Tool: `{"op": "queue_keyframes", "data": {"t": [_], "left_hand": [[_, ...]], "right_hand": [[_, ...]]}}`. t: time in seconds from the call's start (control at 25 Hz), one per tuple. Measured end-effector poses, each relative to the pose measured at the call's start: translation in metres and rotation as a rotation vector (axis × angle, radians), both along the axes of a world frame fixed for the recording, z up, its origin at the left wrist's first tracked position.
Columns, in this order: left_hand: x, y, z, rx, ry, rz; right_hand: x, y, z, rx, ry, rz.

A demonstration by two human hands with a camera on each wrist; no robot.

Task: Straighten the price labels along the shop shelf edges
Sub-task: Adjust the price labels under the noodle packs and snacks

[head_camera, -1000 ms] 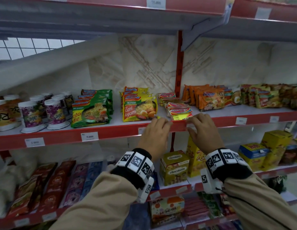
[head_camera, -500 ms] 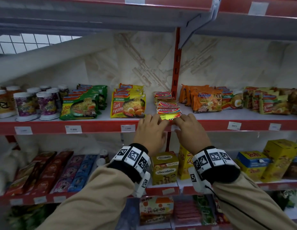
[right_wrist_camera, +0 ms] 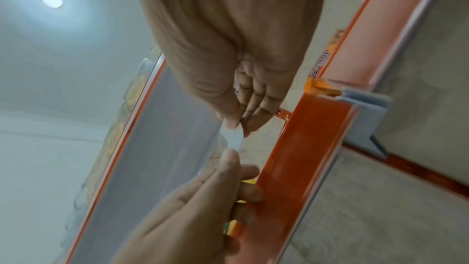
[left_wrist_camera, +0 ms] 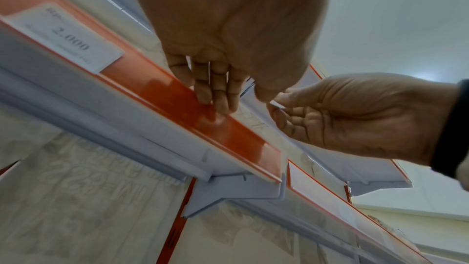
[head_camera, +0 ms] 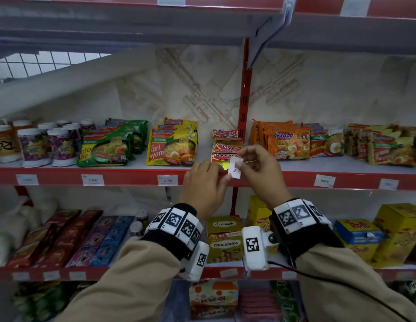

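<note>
While the right hand (head_camera: 260,173) pinches a small white price label (head_camera: 234,168) between thumb and fingertips, the slip stands on end, its long axis near vertical and tilted slightly, the printed figures running up its length. It is held just in front of the red shelf edge (head_camera: 132,177), at the gap beside the red upright post (head_camera: 245,94), and clear of the strip rather than seated in it. The left hand (head_camera: 203,184) lies just left of the label, its straight fingers (left_wrist_camera: 218,95) pressed flat against the glossy red strip; its thumb tip comes close to the label's lower end, though whether it touches cannot be told.

Further left along the same edge, a label marked 2.000 (head_camera: 168,180) and another marked 5.000 (head_camera: 92,180) sit level in the strip. On the shelf behind the hands are stacked yellow-and-red Montana packets (head_camera: 225,147), with Kari Ayam noodle packs (head_camera: 171,147) to the left and orange Sedaap noodle packs (head_camera: 287,141) to the right. Chocolatos boxes (head_camera: 224,240) stand on the shelf below.
</note>
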State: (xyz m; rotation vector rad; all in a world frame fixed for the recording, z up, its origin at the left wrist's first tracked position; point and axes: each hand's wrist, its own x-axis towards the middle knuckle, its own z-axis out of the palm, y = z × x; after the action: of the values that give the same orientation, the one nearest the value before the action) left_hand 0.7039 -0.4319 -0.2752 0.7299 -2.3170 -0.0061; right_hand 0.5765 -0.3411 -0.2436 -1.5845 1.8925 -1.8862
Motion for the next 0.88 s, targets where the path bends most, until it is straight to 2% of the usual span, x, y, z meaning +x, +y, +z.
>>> {"op": "queue_keyframes", "data": {"t": [0.12, 0.24, 0.32, 0.48, 0.56, 0.68, 0.8, 0.88], "left_hand": [[-0.001, -0.002, -0.004, 0.014, 0.096, -0.029], [-0.001, -0.006, -0.007, 0.01, 0.137, -0.05], [-0.002, -0.009, -0.009, -0.003, 0.14, -0.054], [-0.003, -0.012, -0.007, -0.065, 0.107, -0.04], [-0.003, -0.012, -0.006, -0.078, 0.087, -0.024], [-0.002, -0.011, -0.004, -0.086, 0.072, -0.013], [-0.002, -0.011, 0.002, -0.079, 0.073, 0.002], [-0.002, -0.01, 0.003, -0.06, 0.077, 0.003]], "right_hand": [[0.006, -0.003, -0.005, -0.074, -0.213, 0.076], [0.007, -0.009, -0.013, -0.061, -0.199, 0.083], [0.006, -0.009, -0.016, -0.047, -0.079, 0.059], [-0.006, -0.006, -0.004, 0.047, 0.46, -0.103], [-0.015, -0.004, 0.007, 0.168, 0.572, -0.086], [-0.025, -0.001, 0.013, 0.258, 0.552, -0.066], [-0.026, 0.001, 0.012, 0.112, 0.404, -0.097], [-0.024, 0.001, 0.01, 0.041, 0.376, -0.127]]}}
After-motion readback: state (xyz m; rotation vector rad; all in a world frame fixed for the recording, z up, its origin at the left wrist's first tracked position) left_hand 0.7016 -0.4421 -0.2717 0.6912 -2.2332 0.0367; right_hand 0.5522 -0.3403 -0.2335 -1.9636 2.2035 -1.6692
